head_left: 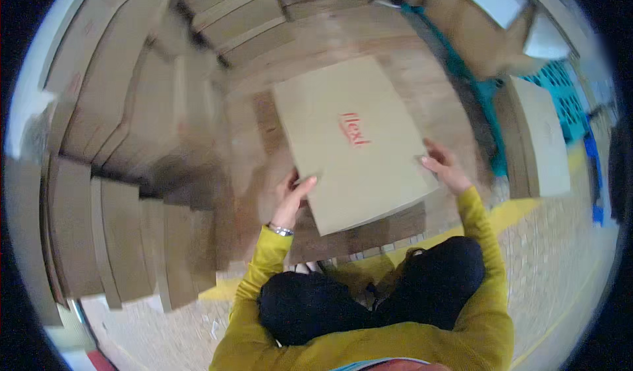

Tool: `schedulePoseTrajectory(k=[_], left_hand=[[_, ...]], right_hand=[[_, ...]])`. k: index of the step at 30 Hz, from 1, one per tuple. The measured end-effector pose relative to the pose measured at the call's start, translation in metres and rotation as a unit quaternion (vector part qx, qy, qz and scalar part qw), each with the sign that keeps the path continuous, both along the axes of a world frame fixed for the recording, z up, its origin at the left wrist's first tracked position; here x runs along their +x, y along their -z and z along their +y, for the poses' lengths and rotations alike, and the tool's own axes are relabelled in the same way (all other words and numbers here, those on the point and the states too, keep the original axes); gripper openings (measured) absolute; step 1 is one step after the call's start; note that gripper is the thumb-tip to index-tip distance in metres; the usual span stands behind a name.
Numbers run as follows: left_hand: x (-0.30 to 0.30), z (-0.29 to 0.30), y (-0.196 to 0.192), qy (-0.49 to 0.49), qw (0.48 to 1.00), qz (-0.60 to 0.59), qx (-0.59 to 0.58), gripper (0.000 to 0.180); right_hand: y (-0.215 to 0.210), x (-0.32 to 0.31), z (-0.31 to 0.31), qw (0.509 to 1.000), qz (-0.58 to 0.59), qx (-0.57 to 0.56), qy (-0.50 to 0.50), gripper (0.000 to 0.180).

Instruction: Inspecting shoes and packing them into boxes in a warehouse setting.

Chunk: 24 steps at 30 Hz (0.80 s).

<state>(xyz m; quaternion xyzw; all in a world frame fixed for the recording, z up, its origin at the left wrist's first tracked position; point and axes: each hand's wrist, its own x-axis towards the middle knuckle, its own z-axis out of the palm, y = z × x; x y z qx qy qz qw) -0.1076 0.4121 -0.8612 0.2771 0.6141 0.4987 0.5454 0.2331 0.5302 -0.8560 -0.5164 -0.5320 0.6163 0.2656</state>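
Tan flat cardboard sheet (pixel 353 143), red-printed

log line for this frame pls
left hand: grips near-left edge of flat cardboard sheet | right hand: on its right edge | sheet: over cardboard stack | around: more cardboard piles

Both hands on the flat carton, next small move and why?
Probably lower the carton flat onto the stack below. The left hand and right hand hold its near corners, and it sits skewed over the stack, near edge overhanging.
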Motion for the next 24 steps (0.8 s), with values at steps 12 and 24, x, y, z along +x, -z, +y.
schedulePoseTrajectory(k=[12, 24], left_hand=[[0.114, -0.002, -0.035, -0.062, 0.97, -0.23, 0.052, 0.051], [0.31, 0.054, -0.178, 0.308, 0.92, -0.241, -0.003, 0.046]], right_hand=[[-0.016, 0.063, -0.039, 0.944, 0.245, -0.194, 0.103, 0.059], [-0.189, 0.266, -0.193, 0.842, 0.254, 0.092, 0.467, 0.053]])
